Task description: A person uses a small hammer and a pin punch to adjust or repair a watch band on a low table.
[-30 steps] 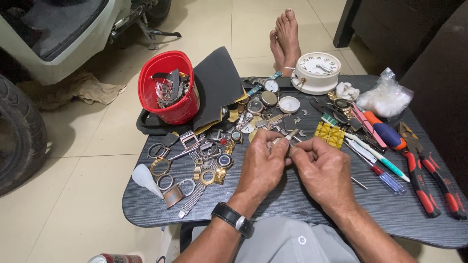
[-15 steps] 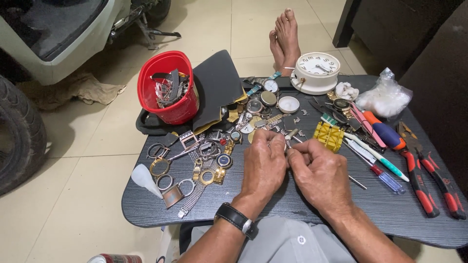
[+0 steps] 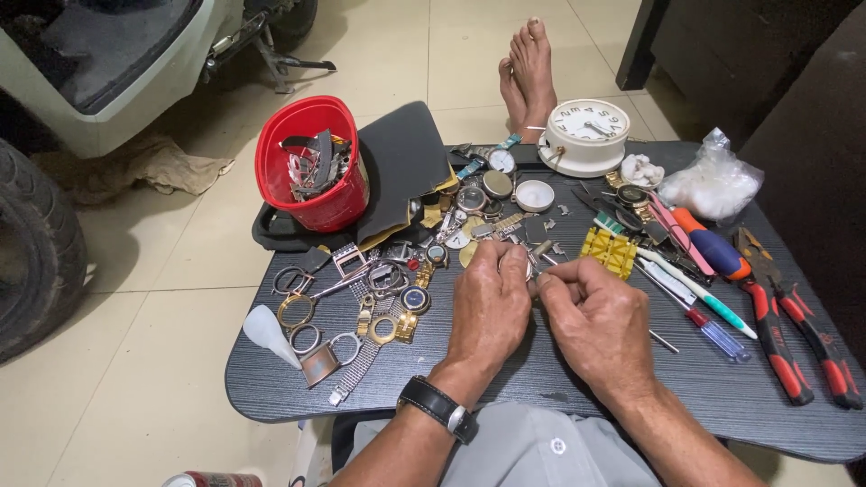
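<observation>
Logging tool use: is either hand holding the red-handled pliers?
No: the red-handled pliers lie untouched on the table's right side, away from both hands.

Your left hand and right hand meet in front of you, knuckles up, backs toward the camera. Both are curled, fingertips drawn together where the hands touch, thumb and forefinger of each pinched close. What lies between the fingertips is too small to tell. Your left forearm comes up from below at a slant, a black-strapped wristwatch on its wrist. Your right forearm enters from the lower right, wrist bent slightly inward. Your bare feet show ahead, crossed.
</observation>
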